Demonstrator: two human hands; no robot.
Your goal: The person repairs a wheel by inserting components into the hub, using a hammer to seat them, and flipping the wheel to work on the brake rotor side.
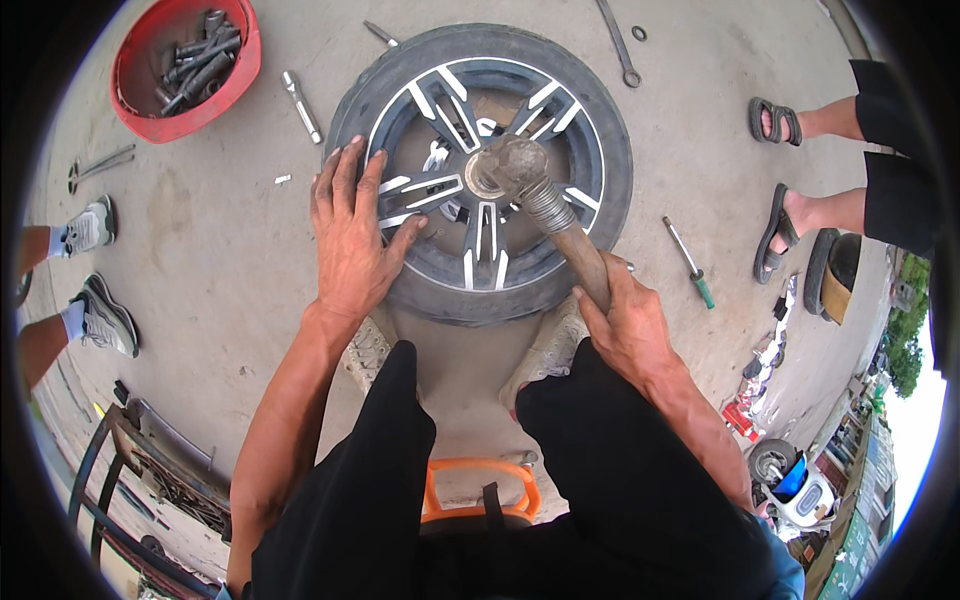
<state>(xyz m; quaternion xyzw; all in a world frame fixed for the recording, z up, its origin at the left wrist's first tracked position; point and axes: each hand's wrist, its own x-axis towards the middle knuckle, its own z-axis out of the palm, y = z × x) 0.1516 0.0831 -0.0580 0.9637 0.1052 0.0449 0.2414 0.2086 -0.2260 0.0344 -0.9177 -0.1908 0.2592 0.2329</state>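
Note:
A wheel with a black tyre (605,115) and a black-and-silver alloy rim (487,245) lies flat on the concrete between my feet. My left hand (352,232) rests with its fingers spread over the left side of the tyre and rim. In my right hand (632,325) is the wooden handle of a hammer (565,225), wrapped with wire near its head. The rounded steel head is over the wheel's hub (482,175), hiding part of it; I cannot tell whether they touch.
A red bowl (185,125) of sockets stands at the far left, beside a socket wrench piece (302,106). A green-handled screwdriver (690,262) lies right of the wheel, a spanner (620,45) beyond it. People's feet (105,318) (775,232) stand at both sides. An orange stool (530,490) is under me.

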